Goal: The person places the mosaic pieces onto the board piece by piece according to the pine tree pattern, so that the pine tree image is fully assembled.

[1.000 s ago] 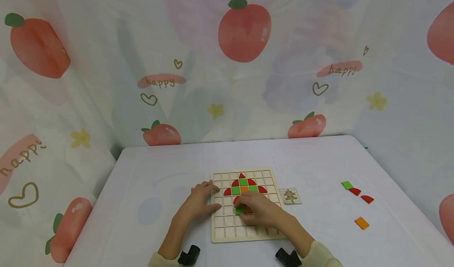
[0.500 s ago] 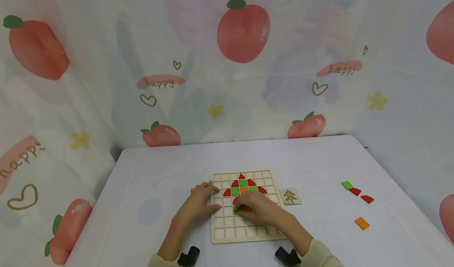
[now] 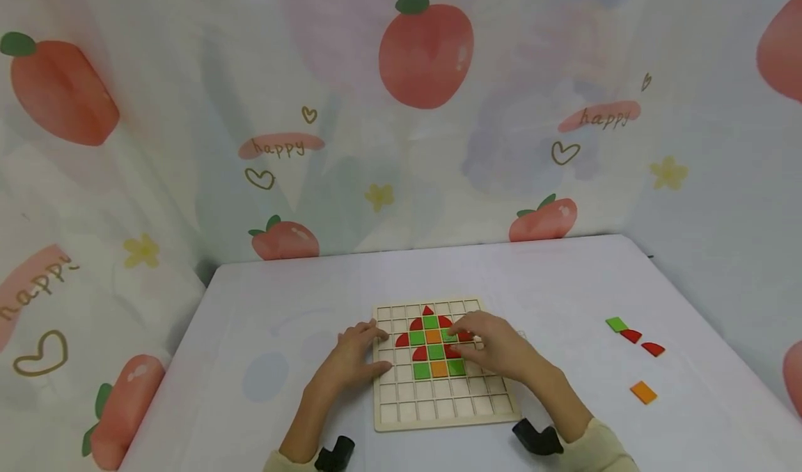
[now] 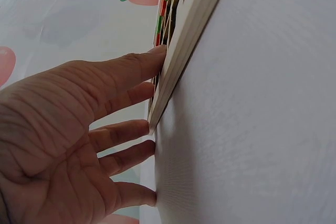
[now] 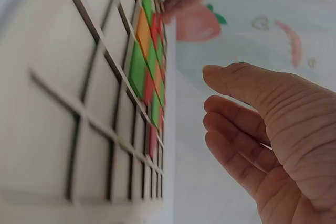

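Observation:
A pale wooden grid board (image 3: 438,409) lies on the table, several flat pieces set in its cells. They form a tree-like pattern: a red triangle (image 3: 428,310) on top, red curved pieces (image 3: 420,353) down the sides, green squares (image 3: 422,370) and orange squares (image 3: 438,368) between. My left hand (image 3: 354,357) rests against the board's left edge, thumb and fingers spread; in the left wrist view its thumb (image 4: 155,51) touches the rim. My right hand (image 3: 501,347) hovers over the board's right side, fingers loosely bent; the right wrist view shows nothing in its grasp.
Right of the board lie a loose green square (image 3: 617,324), two red curved pieces (image 3: 653,349) and an orange square (image 3: 643,392). A small pattern card (image 3: 523,334) is mostly hidden behind my right hand. A printed curtain (image 3: 413,145) hangs along the table's far edge.
My right hand has let go of the green piece in the lower row and moved up and right, uncovering the row of green, orange and green squares. The left hand stays put.

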### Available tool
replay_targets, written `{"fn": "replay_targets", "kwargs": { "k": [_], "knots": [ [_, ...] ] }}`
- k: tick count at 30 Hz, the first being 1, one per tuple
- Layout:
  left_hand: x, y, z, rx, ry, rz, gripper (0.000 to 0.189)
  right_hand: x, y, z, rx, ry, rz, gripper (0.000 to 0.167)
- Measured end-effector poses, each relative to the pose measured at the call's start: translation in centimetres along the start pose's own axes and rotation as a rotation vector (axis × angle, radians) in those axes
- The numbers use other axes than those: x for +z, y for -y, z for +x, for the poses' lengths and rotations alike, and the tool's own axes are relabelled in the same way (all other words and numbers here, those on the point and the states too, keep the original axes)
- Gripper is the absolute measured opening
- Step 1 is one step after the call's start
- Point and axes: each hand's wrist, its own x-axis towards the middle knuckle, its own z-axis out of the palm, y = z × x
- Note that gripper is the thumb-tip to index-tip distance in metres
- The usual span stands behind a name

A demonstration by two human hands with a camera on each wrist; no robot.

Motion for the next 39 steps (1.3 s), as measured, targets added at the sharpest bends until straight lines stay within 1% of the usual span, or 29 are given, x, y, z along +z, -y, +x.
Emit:
{"fn": "replay_targets", "kwargs": {
  "k": [4, 6, 9, 11, 13, 17, 22, 26, 29, 34, 39],
  "knots": [
    [0.0, -0.2, 0.0, 0.003, 0.005, 0.001, 0.046, -2.3, -1.3, -0.9, 0.091, -0.080, -0.016, 0.024],
    [-0.1, -0.3, 0.0, -0.001, 0.007, 0.001, 0.046, -3.2, -2.0, -1.2, 0.112, -0.121, -0.038, 0.026],
    [-0.2, -0.4, -0.1, -0.004, 0.006, 0.001, 0.046, -4.5, -3.1, -1.7, 0.115, -0.178, -0.077, 0.028],
    [-0.3, -0.4, -0.2, -0.011, 0.006, 0.004, 0.046, -5.2, -3.6, -2.0, 0.120, -0.208, -0.102, 0.028],
    [-0.3, -0.3, -0.2, -0.013, 0.004, 0.006, 0.046, -5.9, -4.1, -2.3, 0.141, -0.232, -0.112, 0.029],
    [-0.2, -0.2, -0.2, -0.013, 0.004, 0.007, 0.046, -7.4, -5.0, -3.2, 0.233, -0.266, -0.129, 0.030],
    [-0.2, -0.2, -0.2, 0.000, 0.010, -0.002, 0.046, -9.4, -6.5, -5.0, 0.364, -0.288, -0.119, 0.032],
    [-0.4, -0.3, -0.1, 0.003, 0.013, -0.002, 0.046, -10.8, -7.8, -6.5, 0.439, -0.291, -0.121, 0.033],
    [-0.5, -0.4, -0.1, -0.003, 0.017, -0.002, 0.046, -11.5, -8.9, -7.6, 0.489, -0.279, -0.139, 0.036],
    [-0.4, -0.3, 0.1, 0.000, 0.018, 0.003, 0.047, -12.3, -10.4, -9.0, 0.550, -0.259, -0.158, 0.040],
    [-0.2, -0.1, 0.0, -0.006, 0.015, 0.000, 0.047, -12.5, -11.3, -9.9, 0.620, -0.216, -0.155, 0.045]
  ]
}}
